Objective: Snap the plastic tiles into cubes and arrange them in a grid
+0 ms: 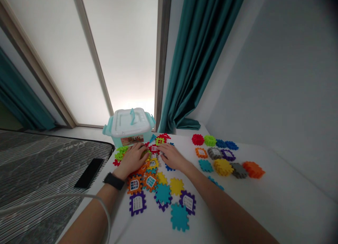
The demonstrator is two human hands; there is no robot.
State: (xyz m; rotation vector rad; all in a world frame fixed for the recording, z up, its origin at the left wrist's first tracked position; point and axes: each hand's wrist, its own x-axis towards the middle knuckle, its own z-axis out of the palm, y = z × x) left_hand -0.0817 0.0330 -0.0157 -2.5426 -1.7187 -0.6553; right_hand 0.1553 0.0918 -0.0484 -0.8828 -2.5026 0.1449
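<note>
My left hand [133,160], with a black watch [114,181] on the wrist, lies over a mixed pile of notched plastic building tiles. Its fingers are apart and partly hide the tiles beneath. My right hand [172,156] reaches in from the other side, fingers stretched out, its tips beside a red window tile [154,148]. Between the hands is a yellow window tile [153,163]. Nearer me lie an orange window tile [135,184], a turquoise tile [163,193], a yellow tile [176,186] and a purple window tile [137,203]. Green tiles [121,153] lie left of my left hand.
A lidded storage box [129,122] stands behind the pile. Sorted stacks sit at right, including a red stack [198,139], a yellow stack [223,167] and an orange stack [253,169]. A phone [89,173] and a white cable [79,195] are at left.
</note>
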